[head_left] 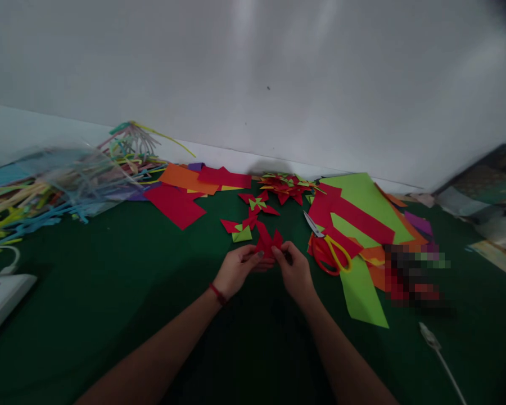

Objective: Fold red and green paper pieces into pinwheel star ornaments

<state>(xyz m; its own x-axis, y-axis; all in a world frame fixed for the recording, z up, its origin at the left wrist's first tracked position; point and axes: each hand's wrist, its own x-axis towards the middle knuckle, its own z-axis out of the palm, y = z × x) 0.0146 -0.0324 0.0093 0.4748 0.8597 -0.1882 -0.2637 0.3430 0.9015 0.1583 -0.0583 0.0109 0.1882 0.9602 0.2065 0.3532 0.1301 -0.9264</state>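
Observation:
Between my two hands is a folded piece of red paper (265,242), with pointed flaps standing up at its far side. My left hand (237,269) pinches it from the left, the thumb on top and the fingers beneath. From the right, my right hand (293,269) grips its edge between thumb and fingers. Just beyond lie a red and green folded paper piece (242,232) and a red folded star with a green centre (258,203). Scissors (326,239) with red and yellow handles rest on paper to the right.
A pile of red and green folded paper stars (284,187) sits by the wall. Green paper sheets (365,295) and red strips (362,219) spread rightward. Pipe cleaners (67,185) in plastic lie left, near a white device (4,298). A white cable (441,351) lies at right.

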